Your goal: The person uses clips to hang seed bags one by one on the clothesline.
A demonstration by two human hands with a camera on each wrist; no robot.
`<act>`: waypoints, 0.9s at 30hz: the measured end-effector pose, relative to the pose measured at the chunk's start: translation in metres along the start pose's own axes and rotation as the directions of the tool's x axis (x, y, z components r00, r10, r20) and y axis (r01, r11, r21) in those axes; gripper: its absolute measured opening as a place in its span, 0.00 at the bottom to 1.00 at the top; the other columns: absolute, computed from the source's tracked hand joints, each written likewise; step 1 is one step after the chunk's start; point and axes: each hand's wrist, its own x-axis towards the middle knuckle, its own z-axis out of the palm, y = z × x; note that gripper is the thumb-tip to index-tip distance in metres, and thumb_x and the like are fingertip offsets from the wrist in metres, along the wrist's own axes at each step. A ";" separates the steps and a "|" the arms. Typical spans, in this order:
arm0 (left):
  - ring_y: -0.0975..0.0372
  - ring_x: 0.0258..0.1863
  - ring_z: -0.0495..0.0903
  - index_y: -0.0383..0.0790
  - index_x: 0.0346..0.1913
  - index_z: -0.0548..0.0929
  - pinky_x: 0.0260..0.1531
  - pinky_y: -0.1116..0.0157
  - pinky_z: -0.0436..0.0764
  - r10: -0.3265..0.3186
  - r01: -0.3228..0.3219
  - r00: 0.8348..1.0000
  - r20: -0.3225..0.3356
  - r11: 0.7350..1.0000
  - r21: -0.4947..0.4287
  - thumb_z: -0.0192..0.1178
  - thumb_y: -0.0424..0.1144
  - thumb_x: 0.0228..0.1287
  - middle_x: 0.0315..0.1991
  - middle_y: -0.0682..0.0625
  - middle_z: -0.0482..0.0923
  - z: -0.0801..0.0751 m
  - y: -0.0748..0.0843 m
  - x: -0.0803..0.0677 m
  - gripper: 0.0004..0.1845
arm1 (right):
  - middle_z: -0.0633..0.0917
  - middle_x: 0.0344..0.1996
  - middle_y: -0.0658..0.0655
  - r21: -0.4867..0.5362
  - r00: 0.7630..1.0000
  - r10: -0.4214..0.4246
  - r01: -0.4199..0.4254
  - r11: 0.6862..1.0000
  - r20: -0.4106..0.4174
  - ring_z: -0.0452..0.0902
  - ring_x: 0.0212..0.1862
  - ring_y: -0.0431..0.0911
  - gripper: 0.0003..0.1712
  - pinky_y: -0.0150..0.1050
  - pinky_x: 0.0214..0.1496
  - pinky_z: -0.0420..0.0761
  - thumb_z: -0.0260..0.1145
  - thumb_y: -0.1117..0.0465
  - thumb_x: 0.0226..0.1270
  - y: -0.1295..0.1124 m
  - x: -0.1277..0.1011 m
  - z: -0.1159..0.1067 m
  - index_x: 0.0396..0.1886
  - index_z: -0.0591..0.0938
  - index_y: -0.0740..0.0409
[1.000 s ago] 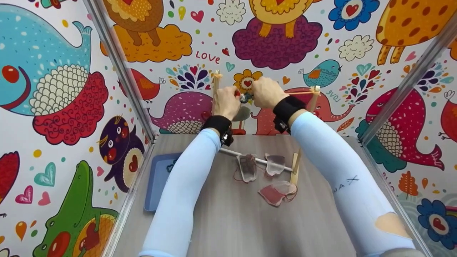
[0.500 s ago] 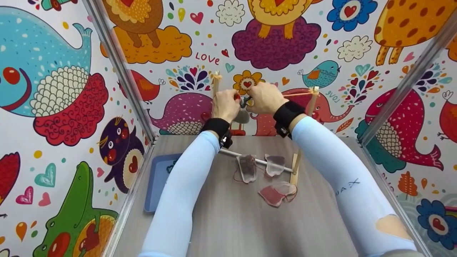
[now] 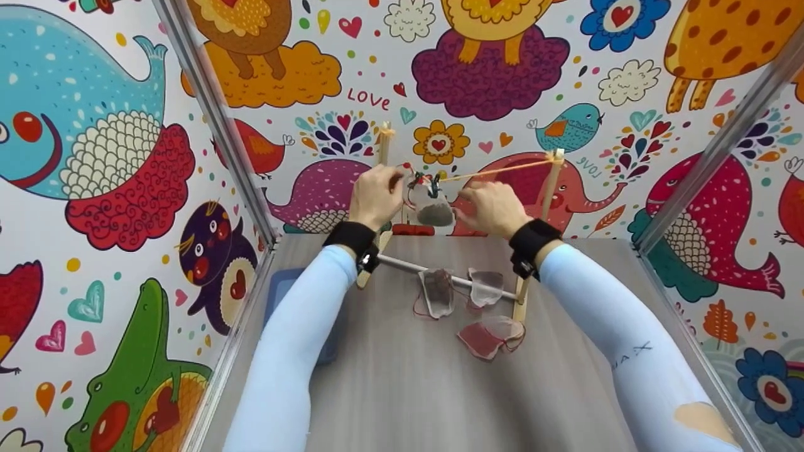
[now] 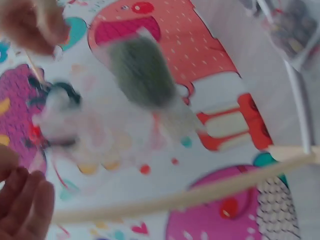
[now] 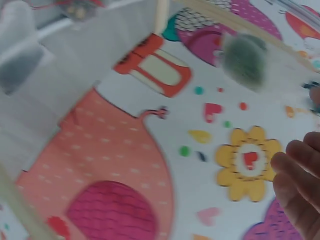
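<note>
A small mesh drawstring pouch (image 3: 433,211) with dark greenish filling hangs from an orange line (image 3: 502,169) strung between two wooden posts. Small dark green clips (image 3: 434,184) sit at the pouch's top edge, with a bit of red beside them. Just left of the pouch is my left hand (image 3: 377,196), its fingers loosely bent and apart from the clips in the left wrist view. My right hand (image 3: 494,206) is to the pouch's right, fingers relaxed and holding nothing. In the right wrist view the pouch (image 5: 245,62) looks blurred.
On the table lie three more mesh pouches, one dark (image 3: 438,292), one pale (image 3: 486,287) and one reddish (image 3: 487,337). A white rod (image 3: 405,266) joins the bases of the wooden posts (image 3: 551,188). A blue tray (image 3: 286,282) is partly behind my left arm.
Both hands were together at the clips on the line; they have now parted, left hand leftward, right hand right and down. The pouch now hangs in view between them.
</note>
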 end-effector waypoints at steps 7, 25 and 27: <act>0.40 0.50 0.92 0.33 0.52 0.92 0.56 0.43 0.89 -0.189 0.187 0.982 0.010 0.976 0.116 0.65 0.36 0.76 0.48 0.34 0.92 -0.015 -0.065 -0.037 0.12 | 0.91 0.58 0.69 0.077 0.972 0.194 -0.205 0.976 0.134 0.90 0.58 0.70 0.32 0.67 0.61 0.89 0.75 0.49 0.73 0.017 -0.043 0.035 0.67 0.87 0.66; 0.32 0.69 0.82 0.30 0.71 0.83 0.72 0.37 0.81 -0.595 0.523 0.730 0.336 0.803 0.286 0.63 0.31 0.74 0.69 0.26 0.82 0.010 -0.171 -0.170 0.24 | 0.91 0.57 0.72 0.185 0.912 0.284 -0.346 0.920 0.295 0.89 0.59 0.68 0.31 0.65 0.63 0.90 0.80 0.56 0.67 0.009 -0.124 0.089 0.64 0.87 0.69; 0.29 0.73 0.78 0.31 0.76 0.79 0.75 0.34 0.78 -0.607 0.518 0.692 0.392 0.795 0.317 0.63 0.30 0.73 0.77 0.25 0.74 0.014 -0.177 -0.181 0.29 | 0.91 0.56 0.71 0.193 0.911 0.268 -0.337 0.921 0.314 0.90 0.59 0.67 0.30 0.64 0.63 0.90 0.81 0.55 0.67 0.008 -0.131 0.093 0.63 0.87 0.69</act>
